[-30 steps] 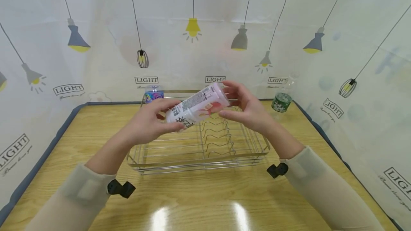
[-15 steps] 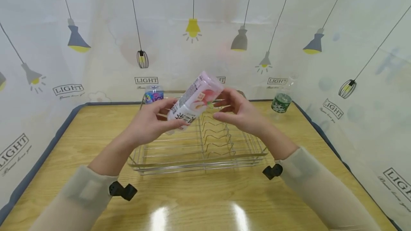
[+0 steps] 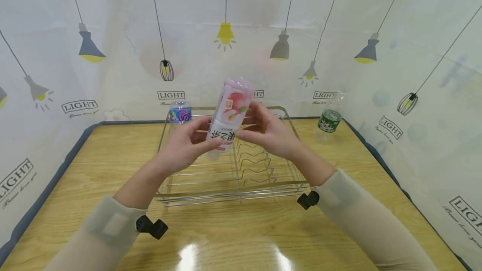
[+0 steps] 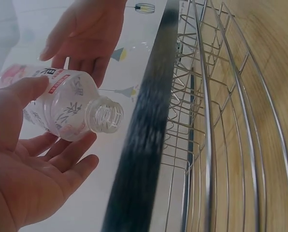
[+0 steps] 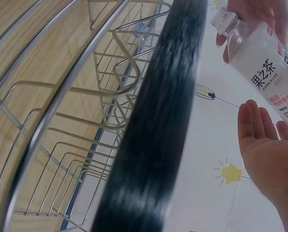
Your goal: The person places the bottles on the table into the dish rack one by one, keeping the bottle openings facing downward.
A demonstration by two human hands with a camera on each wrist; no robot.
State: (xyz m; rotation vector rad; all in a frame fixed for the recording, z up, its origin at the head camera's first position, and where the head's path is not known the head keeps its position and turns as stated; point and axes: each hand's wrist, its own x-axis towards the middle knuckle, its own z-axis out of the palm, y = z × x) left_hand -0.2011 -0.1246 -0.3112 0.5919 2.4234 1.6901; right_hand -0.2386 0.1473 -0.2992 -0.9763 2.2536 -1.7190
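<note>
A clear plastic drink bottle [image 3: 232,110] with a white and pink peach label is held upside down and slightly tilted above a metal wire dish rack [image 3: 211,193]. My left hand [image 3: 184,142] grips it near the shoulder, thumb on the front and fingers behind. In the left wrist view the bottle's neck [image 4: 104,115] has no cap on it and points past my fingers. My right hand [image 3: 272,135] is beside the bottle's right side, fingers loosely extended; in the right wrist view its palm [image 5: 265,159] faces the bottle. Whether its fingertips touch the bottle I cannot tell.
A clear bottle with a blue and purple label [image 3: 180,115] stands at the rack's back left corner. Another clear bottle with a green label [image 3: 329,121] stands at the back right. Lamp-printed cloth [image 3: 124,49] walls the wooden table [image 3: 226,237].
The bottle has turned from lying sideways to nearly vertical, its base swinging up and left. My right hand has shifted left with it, and my left hand slightly right.
</note>
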